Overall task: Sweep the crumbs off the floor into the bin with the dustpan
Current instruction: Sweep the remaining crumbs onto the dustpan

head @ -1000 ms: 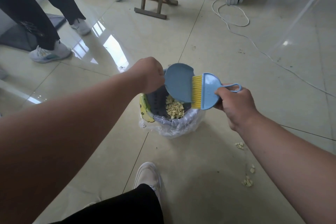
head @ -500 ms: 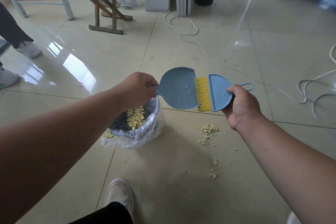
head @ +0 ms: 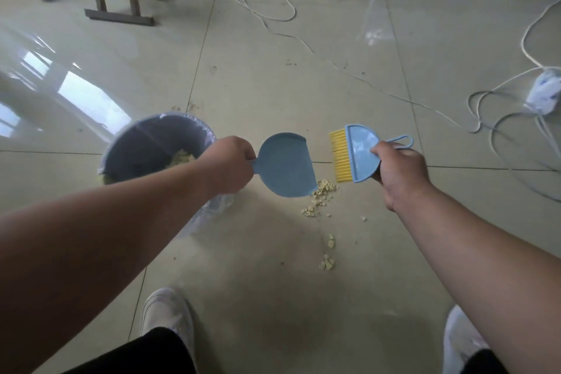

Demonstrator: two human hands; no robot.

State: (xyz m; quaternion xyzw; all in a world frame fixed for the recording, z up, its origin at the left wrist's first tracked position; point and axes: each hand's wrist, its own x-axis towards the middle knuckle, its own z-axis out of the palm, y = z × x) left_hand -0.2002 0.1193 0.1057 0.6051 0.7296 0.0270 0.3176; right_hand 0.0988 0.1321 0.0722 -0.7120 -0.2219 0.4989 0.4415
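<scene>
Down by the bin point(head: 145, 146), a round grey tub lined with a crinkled clear plastic bag and holding yellow crumbs, both hands work above a glossy beige tiled floor point(head: 273, 85). Just right of the bin the left hand point(head: 226, 165) has its fingers curled round the short handle of the dustpan point(head: 283, 165), a smooth pale-blue plastic half-disc; its long axis runs left to right, handle toward the bin and straight open lip facing right and away from it. Further right of the bin, apart from the pan, the right hand point(head: 399, 173) grips the looped handle end of the brush point(head: 356, 153), a matching blue half-round with a straight row of stiff yellow bristles pointing left, toward the pan lip. Loose crumbs point(head: 320, 196), small pale-yellow chunks, lie on the tile just right of the bin, under the gap between pan and brush, with a thinner trail running nearer to the person. Thin white cables point(head: 501, 100) loop across the floor far right of the bin. No writing can be read on anything.
</scene>
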